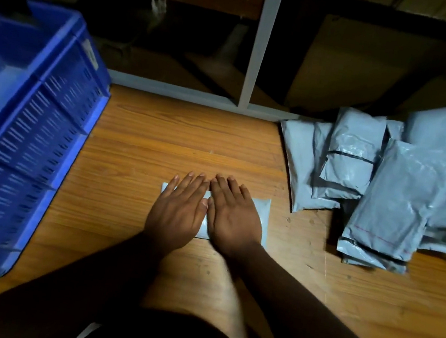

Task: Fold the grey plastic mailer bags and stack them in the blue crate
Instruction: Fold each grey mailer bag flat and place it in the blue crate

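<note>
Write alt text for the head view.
Both hands, left and right, press flat on a small folded grey plastic mailer bag on the wooden table. A blue slatted plastic crate stands left; a pile of grey mailer bags lies right.

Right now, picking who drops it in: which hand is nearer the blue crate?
Left. The left hand presses the folded mailer on the blue crate side; the right hand lies beyond it.

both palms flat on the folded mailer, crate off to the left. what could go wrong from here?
1. The left hand and right hand only press the folded mailer; the slick plastic may spring open once they lift.
2. The blue crate sits off to the left, so the fold could loosen on the way over.
3. The loose mailer pile overlaps unevenly at the right; taking one could drag others along the wooden surface.
</note>
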